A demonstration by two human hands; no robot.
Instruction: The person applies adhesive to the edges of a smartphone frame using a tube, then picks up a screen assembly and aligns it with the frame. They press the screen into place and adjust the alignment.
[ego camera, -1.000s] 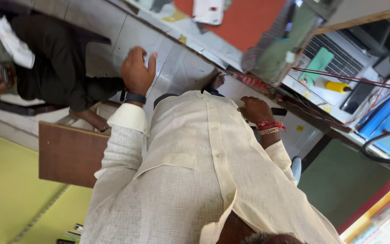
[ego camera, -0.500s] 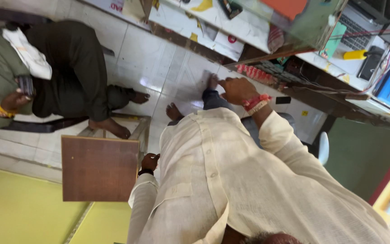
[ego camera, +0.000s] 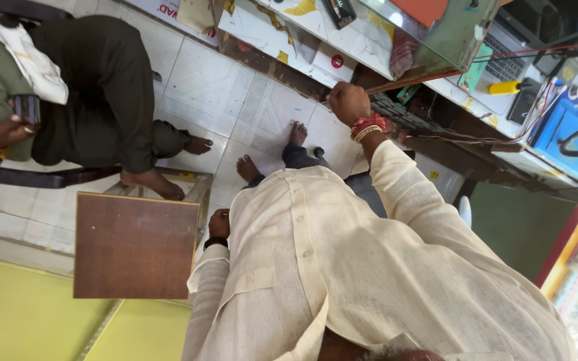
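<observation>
Item: head view down a person's cream shirt [ego camera: 342, 267] to a tiled floor [ego camera: 215, 80]. Right hand [ego camera: 348, 101]: raised at the edge of the cluttered bench [ego camera: 382, 50], grip clenched into a loose fist, knuckles outward; whether anything lies inside the fist cannot be told. Red and gold wrist threads [ego camera: 366, 126] sit just below that grip. Beside the grip, along the bench edge, lies a tangle of wires and small parts [ego camera: 409, 110]; farther along the bench from it stand a keyboard [ego camera: 503, 57], a yellow-handled tool [ego camera: 505, 87] and a blue box [ego camera: 566, 130]. Left hand [ego camera: 219, 224]: hanging low by the hip, fingers curled in, grip closed with nothing seen in it; a dark watch band [ego camera: 214, 243] at the wrist. Just beside this grip stands a brown wooden stool [ego camera: 135, 244], its flat top facing up, not touched. Beyond both grips, the person's bare feet [ego camera: 272, 150] rest on the floor. Well apart from the left grip, a second person in dark trousers [ego camera: 102, 87] sits with a phone [ego camera: 27, 107] in hand.
</observation>
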